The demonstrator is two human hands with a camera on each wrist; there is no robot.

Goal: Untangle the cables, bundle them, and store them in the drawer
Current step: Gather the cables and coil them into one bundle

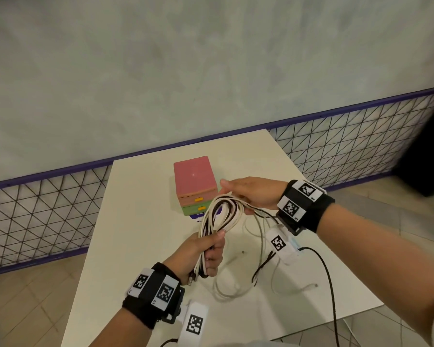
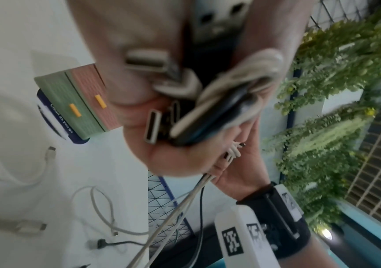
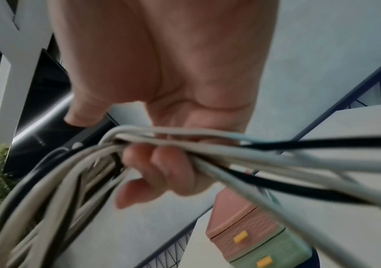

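Note:
A looped bundle of white and black cables (image 1: 219,216) hangs above the white table (image 1: 140,234). My left hand (image 1: 206,254) grips its lower end, with USB plugs (image 2: 154,127) sticking out of the fist. My right hand (image 1: 248,194) holds the upper end, fingers (image 3: 162,172) curled round the strands (image 3: 207,143). Loose cable tails (image 1: 261,246) trail from the right hand down to the table. Behind the bundle stands a small drawer box (image 1: 194,181), pink drawer over green drawer (image 1: 198,209), both closed, with yellow handles (image 3: 241,236).
More white and black cable ends (image 2: 102,214) lie on the table below my hands. A black cord (image 1: 328,284) runs off the table's near right side. A wire-mesh fence (image 1: 35,216) and grey wall stand behind the table. Green plants (image 2: 333,127) show in the left wrist view.

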